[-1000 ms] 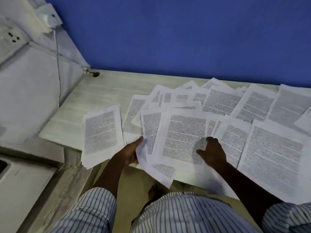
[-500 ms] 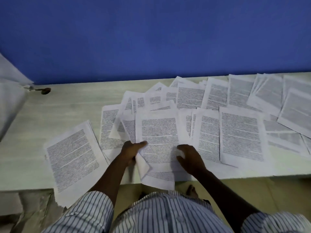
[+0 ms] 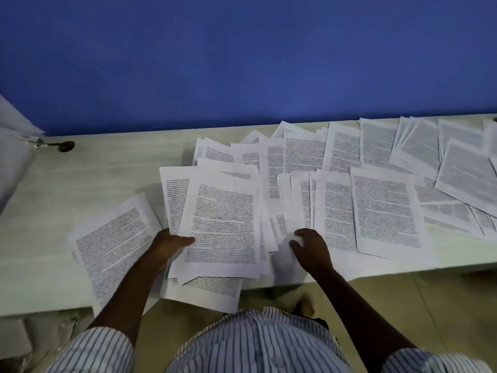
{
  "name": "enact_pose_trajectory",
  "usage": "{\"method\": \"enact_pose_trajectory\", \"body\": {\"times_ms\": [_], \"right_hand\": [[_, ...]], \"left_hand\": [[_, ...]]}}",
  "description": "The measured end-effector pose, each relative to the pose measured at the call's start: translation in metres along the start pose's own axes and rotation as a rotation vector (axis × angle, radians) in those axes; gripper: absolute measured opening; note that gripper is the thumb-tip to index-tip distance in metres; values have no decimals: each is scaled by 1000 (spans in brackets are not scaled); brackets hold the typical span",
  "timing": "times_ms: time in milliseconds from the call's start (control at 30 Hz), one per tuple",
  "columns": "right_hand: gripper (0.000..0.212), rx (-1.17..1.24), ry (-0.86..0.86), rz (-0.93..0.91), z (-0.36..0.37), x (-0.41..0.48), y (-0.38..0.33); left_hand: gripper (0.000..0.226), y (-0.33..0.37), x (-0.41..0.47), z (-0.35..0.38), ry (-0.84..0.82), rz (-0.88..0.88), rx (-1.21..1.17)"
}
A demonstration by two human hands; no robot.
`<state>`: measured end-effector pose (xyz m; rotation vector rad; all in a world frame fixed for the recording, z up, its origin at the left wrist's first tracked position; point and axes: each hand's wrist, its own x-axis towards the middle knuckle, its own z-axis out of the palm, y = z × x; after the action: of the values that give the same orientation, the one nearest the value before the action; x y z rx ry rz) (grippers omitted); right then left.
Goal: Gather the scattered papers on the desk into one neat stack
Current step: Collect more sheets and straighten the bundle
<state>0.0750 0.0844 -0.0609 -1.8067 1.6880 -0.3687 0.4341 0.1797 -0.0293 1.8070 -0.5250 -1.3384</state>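
— While my left hand grips the bundle at its left edge, thumb on top, the bundle's near end hangs past the desk edge.
— Right hand?
— My right hand sits just right of the bundle, fingers bent down onto loose sheets. Pinching or only pressing, can't tell.
— Remaining papers?
— Tilted stack lies just left of the bundle, also overhanging the edge. Scattered papers overlap right of the bundle and behind it, reaching toward the blue wall. Print is too blurred to read.
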Motion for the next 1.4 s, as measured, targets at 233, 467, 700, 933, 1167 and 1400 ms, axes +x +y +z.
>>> {"method": "enact_pose_trajectory", "body": {"times_ms": [233, 467, 700, 933, 1167, 1400], "right_hand": [[47, 548, -458, 229, -11, 15, -74], [32, 577, -674, 137, 12, 34, -100], [42, 521, -830, 108, 32, 34, -100], [36, 675, -880, 360, 11, 62, -103], [41, 868, -773, 475, 22, 68, -121], [33, 654, -870, 493, 19, 80, -135]], "left_hand": [[54, -17, -25, -18, -67, 42, -104], [52, -12, -51, -12, -212, -111, -180], [51, -33, -65, 23, 33, -148, -116], [41, -31, -101, -8, 91, -95, -215], [49, -30, -136, -21, 70, -104, -180], [61, -44, -148, -14, 183, -87, -293]]}}
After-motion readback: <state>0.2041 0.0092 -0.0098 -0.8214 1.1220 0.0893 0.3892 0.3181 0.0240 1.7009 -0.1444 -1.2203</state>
